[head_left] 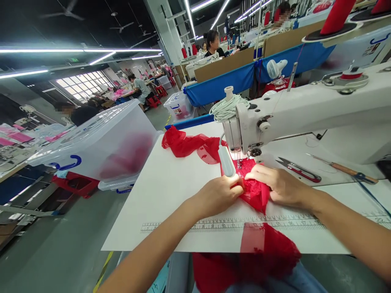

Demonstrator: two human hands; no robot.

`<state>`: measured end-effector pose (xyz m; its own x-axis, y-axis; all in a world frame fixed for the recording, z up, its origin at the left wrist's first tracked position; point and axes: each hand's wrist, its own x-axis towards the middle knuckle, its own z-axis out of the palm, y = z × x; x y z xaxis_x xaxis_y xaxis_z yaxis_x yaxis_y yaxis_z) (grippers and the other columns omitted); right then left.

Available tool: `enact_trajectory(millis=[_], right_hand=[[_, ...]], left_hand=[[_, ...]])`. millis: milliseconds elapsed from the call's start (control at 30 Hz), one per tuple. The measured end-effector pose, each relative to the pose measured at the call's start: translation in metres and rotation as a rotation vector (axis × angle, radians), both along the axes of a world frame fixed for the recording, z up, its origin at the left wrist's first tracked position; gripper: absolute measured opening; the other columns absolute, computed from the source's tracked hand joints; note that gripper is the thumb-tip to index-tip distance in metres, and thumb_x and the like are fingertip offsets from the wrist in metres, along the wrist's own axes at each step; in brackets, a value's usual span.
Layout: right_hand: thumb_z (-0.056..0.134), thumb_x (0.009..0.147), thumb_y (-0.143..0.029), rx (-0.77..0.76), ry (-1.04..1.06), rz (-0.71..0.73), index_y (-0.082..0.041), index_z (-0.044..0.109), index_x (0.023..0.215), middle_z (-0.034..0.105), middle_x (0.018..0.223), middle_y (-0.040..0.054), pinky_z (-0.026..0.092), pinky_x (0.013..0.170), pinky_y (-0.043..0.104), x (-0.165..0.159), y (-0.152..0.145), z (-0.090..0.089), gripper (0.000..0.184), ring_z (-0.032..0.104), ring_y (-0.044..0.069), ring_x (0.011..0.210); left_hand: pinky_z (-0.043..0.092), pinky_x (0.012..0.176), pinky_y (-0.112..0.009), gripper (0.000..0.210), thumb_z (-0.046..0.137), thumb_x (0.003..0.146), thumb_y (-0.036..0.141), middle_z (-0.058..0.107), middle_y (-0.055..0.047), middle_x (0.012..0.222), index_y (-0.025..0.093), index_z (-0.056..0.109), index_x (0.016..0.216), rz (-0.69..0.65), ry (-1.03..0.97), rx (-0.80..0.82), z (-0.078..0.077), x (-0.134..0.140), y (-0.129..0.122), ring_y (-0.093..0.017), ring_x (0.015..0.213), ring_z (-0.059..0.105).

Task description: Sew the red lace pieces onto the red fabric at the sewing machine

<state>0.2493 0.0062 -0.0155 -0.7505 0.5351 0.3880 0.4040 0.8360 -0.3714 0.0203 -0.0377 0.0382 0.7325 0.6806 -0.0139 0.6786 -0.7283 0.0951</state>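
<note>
Red lace fabric (pixel 255 185) lies under the needle and presser foot of a white sewing machine (pixel 284 108). Closed on its left edge is my left hand (pixel 218 195), just below a white lamp (pixel 226 160). My right hand (pixel 279 185) pinches and presses the fabric's right side, fingertips close to the presser foot. More sheer red fabric (pixel 189 142) trails over the table behind the needle. Another red piece (pixel 275 244) hangs off the front edge onto my lap.
Right of my hand lie thread snips (pixel 301 170) and a wooden-handled awl (pixel 351 167). A printed ruler (pixel 214 225) runs along the white table (pixel 159 195). Left stands a translucent bin (pixel 122 138). Red thread cones (pixel 337 18) sit above right. Other people work at machines behind.
</note>
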Motion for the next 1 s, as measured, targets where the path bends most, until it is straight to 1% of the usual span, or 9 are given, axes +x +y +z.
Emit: enact_trajectory(millis=[33,100,200,367,433,533,667,833,1000], right_hand=[[0.045,0.07,0.001,-0.039,-0.004,0.011,-0.021,0.064,0.096,0.057,0.084,0.0017,0.037,0.057,0.024,-0.001,0.0,0.001,0.039,0.051,0.014,0.068],[0.049,0.081,-0.011,-0.126,0.081,0.009,-0.02,0.061,0.078,0.055,0.079,0.0013,0.035,0.056,0.025,-0.003,0.0,0.003,0.015,0.049,0.014,0.065],[0.046,0.091,-0.026,-0.236,0.264,-0.022,-0.02,0.051,0.065,0.056,0.073,0.002,0.039,0.06,0.027,-0.005,0.004,0.005,0.028,0.052,0.014,0.065],[0.042,0.09,-0.031,-0.275,0.344,-0.046,-0.021,0.05,0.066,0.057,0.062,-0.0003,0.04,0.054,0.027,-0.004,0.01,0.006,0.027,0.052,0.014,0.054],[0.043,0.086,-0.028,-0.27,0.365,-0.077,-0.022,0.053,0.071,0.057,0.059,-0.0016,0.04,0.051,0.026,-0.002,0.01,0.006,0.019,0.052,0.014,0.05],[0.046,0.082,-0.023,-0.23,0.411,-0.175,-0.023,0.055,0.077,0.058,0.059,-0.0029,0.041,0.053,0.027,-0.001,0.009,0.005,0.01,0.053,0.015,0.051],[0.047,0.081,-0.018,-0.181,0.49,-0.304,-0.024,0.058,0.083,0.06,0.059,-0.0036,0.043,0.055,0.028,0.0,0.008,0.005,0.012,0.056,0.015,0.052],[0.044,0.082,-0.02,-0.293,0.531,-0.273,-0.024,0.06,0.085,0.062,0.055,-0.0036,0.045,0.045,0.028,0.0,0.005,0.007,0.016,0.054,0.015,0.041],[0.046,0.084,-0.025,-0.281,0.542,-0.262,-0.024,0.061,0.083,0.058,0.051,-0.0037,0.044,0.045,0.027,-0.001,0.004,0.01,0.016,0.056,0.016,0.044]], left_hand=[[0.043,0.059,-0.025,0.022,0.04,0.091,0.007,0.065,-0.006,0.094,0.017,0.057,0.082,0.031,-0.078,-0.082,0.001,-0.002,0.002,-0.014,0.069,0.059],[0.047,0.063,-0.025,0.021,0.038,0.093,0.011,0.065,-0.003,0.083,0.018,0.055,0.083,0.126,-0.263,-0.275,0.001,-0.005,0.006,-0.014,0.067,0.06],[0.05,0.064,-0.028,0.026,0.036,0.094,0.014,0.059,0.0,0.061,0.02,0.049,0.072,0.246,-0.424,-0.426,-0.003,-0.007,0.015,-0.015,0.06,0.06],[0.047,0.05,-0.023,0.017,0.051,0.088,0.021,0.055,0.005,0.057,0.021,0.041,0.075,0.301,-0.56,-0.559,-0.015,-0.002,0.025,-0.013,0.05,0.06],[0.043,0.049,-0.022,0.017,0.047,0.087,0.02,0.05,0.005,0.056,0.021,0.04,0.072,0.322,-0.616,-0.555,-0.016,0.001,0.03,-0.011,0.049,0.056],[0.041,0.054,-0.022,0.017,0.044,0.084,0.015,0.048,0.003,0.063,0.019,0.04,0.068,0.342,-0.689,-0.501,-0.015,0.004,0.04,-0.01,0.057,0.05],[0.041,0.06,-0.024,0.016,0.051,0.081,0.017,0.048,0.002,0.068,0.018,0.044,0.066,0.338,-0.712,-0.492,-0.011,0.005,0.049,-0.012,0.066,0.046],[0.041,0.054,-0.025,0.026,0.068,0.076,0.031,0.048,0.004,0.062,0.019,0.046,0.068,0.331,-0.658,-0.547,-0.015,0.006,0.04,-0.011,0.056,0.047],[0.04,0.059,-0.025,0.034,0.076,0.07,0.035,0.049,0.003,0.071,0.02,0.046,0.066,0.404,-0.647,-0.405,-0.028,0.017,0.033,-0.013,0.064,0.047]])
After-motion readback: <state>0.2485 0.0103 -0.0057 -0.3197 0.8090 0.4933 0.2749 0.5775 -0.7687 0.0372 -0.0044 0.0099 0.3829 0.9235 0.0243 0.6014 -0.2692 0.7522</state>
